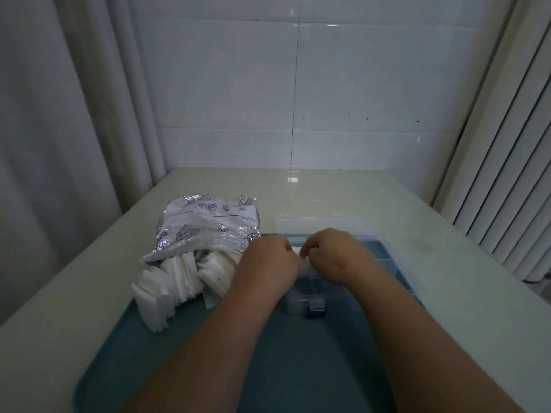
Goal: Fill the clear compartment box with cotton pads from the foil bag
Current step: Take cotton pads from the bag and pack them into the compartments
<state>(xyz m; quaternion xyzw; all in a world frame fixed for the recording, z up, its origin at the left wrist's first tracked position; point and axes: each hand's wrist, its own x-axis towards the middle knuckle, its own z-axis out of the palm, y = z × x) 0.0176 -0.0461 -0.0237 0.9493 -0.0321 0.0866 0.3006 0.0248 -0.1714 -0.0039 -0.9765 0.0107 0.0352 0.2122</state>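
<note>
Two bare forearms reach in from the near edge over a teal tray [208, 368] that lies on the pale table [477, 308]. The clear box [387, 257] sits on the tray's far right part. Its blue latch [316, 308] faces the person, and its long side runs away to the right and far.

Above the box's near-left compartments the two hands meet, almost touching. The left hand [268, 257] and right hand [331, 254] both have their fingers curled, and they pinch a small stack of pads [304, 265] between them. The stack sits just over the box, so the coming move looks like a short push straight down into the compartment below. I cannot tell which compartment that is, because the hands cover it.

The compartments to the right and far look unfilled, so much of the task seems left to do.

Left of the hands, the spilled pads [176, 278] stand in leaning rows at the tray's left edge. They are nearer the left hand, with open tray between. Just beyond them lies the crumpled foil bag [205, 231], its mouth toward the person. The box's lid [313, 222] lies open on the far side, in front of the tiled wall [357, 99].
</note>
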